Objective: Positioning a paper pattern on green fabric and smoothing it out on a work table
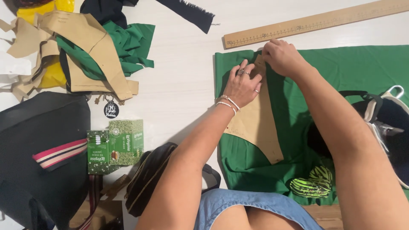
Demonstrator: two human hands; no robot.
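A brown paper pattern piece [255,123] lies on a spread of green fabric [349,68] on the white table. My left hand [243,85], with rings and bead bracelets, presses flat on the upper part of the pattern. My right hand [283,55] has its fingers pinched at the pattern's top edge, near the fabric's upper border. I cannot tell whether it holds a small item such as a pin or chalk.
A long wooden ruler [315,21] lies just beyond the fabric. Green scraps and brown paper pieces [98,47] are piled at the upper left. Two green boxes [115,145], a black bag with a striped strap [42,157] and a black pouch [149,174] sit at left. Another bag [387,115] is at right.
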